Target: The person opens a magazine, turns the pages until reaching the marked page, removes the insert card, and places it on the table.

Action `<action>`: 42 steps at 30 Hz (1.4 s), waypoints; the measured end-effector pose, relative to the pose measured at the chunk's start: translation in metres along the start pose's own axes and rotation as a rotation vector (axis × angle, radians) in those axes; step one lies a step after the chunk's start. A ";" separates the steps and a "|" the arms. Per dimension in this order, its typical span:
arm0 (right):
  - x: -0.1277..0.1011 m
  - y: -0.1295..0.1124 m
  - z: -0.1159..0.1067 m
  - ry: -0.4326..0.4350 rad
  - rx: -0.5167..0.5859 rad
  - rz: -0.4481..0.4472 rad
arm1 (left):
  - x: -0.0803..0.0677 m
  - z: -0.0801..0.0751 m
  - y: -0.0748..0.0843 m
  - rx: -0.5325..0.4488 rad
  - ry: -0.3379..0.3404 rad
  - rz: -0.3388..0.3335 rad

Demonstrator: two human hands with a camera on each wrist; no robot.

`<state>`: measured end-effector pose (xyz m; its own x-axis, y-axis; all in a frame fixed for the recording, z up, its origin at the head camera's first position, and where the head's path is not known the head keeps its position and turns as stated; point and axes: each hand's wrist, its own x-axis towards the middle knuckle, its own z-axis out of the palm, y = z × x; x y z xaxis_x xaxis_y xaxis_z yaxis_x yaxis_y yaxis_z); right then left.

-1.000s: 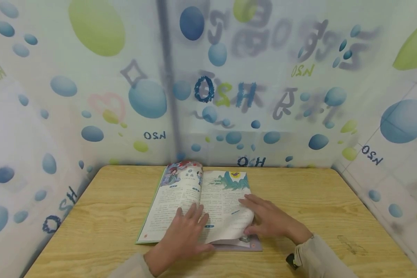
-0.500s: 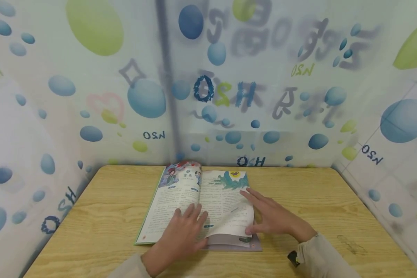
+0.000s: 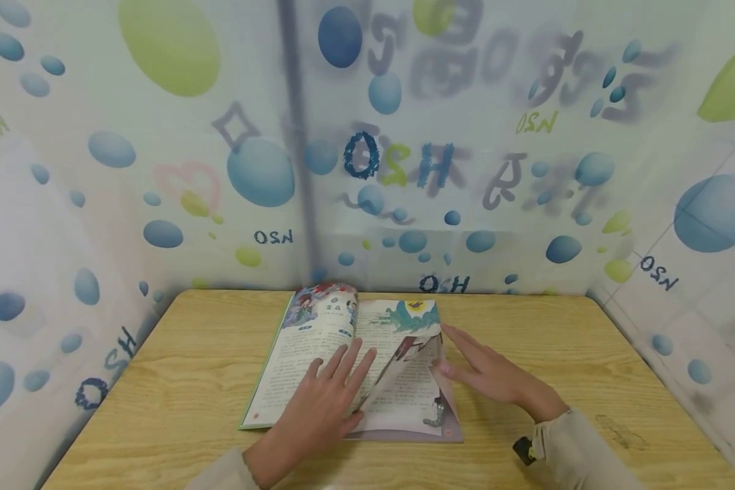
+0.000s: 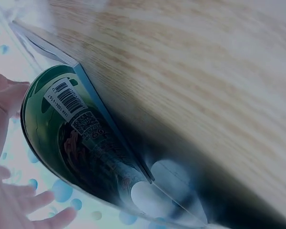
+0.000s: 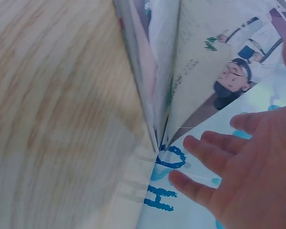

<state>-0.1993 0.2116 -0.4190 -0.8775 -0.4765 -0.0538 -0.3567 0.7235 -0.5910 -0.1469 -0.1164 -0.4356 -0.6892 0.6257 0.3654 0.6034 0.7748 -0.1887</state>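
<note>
open picture book (image 3: 318, 354) on wooden table (image 3: 177, 388), page (image 3: 404, 364) lifted.
left hand (image 3: 327, 401) pressed flat, fingers spread; right hand (image 3: 493, 374) fingers straight, thumb under page edge.

A light wooden table (image 3: 177, 381) with a plain grain and rounded far corners is filling the lower part of the head view, its far edge sitting close against the surrounding walls. A translucent printed sheet (image 3: 159, 170) is wrapping the table on the left, far and right sides, showing blue bubbles, green ovals, a faint pink heart and mirrored blue and green lettering. A dark vertical pole (image 3: 297, 136) is showing blurrily through the sheet left of centre. On the right, pale wall tiles (image 3: 710, 224) with thin joints are showing behind the sheet. Soft, even daylight is glowing through the material, casting only faint shadows on the tabletop.
</note>
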 end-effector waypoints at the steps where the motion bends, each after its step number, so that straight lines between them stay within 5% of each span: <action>1: 0.000 0.001 0.001 -0.005 0.000 0.019 | 0.000 0.000 0.000 0.002 0.018 0.002; 5: 0.002 0.005 0.006 -0.034 -0.043 0.037 | 0.001 -0.002 0.000 0.020 0.081 0.040; 10: 0.002 0.007 0.013 -0.110 -0.160 -0.066 | 0.003 -0.004 0.000 0.071 0.122 0.114; 17: 0.001 0.006 0.018 -0.252 -0.200 -0.103 | 0.003 -0.004 0.000 0.184 0.052 0.159; 24: 0.001 0.006 0.019 -0.249 -0.206 -0.123 | 0.005 -0.001 -0.001 0.234 0.027 0.204; 29: 0.001 0.004 0.019 -0.246 -0.214 -0.137 | 0.005 0.001 -0.001 0.255 0.025 0.197; 37: 0.001 0.004 0.020 -0.244 -0.213 -0.128 | 0.003 0.002 -0.001 0.226 -0.093 0.132; 42: 0.000 0.004 0.020 -0.241 -0.210 -0.125 | 0.002 0.003 -0.002 0.172 -0.087 0.093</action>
<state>-0.1942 0.2042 -0.4375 -0.7308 -0.6540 -0.1952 -0.5366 0.7273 -0.4278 -0.1506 -0.1164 -0.4374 -0.6702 0.6950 0.2605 0.5937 0.7126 -0.3738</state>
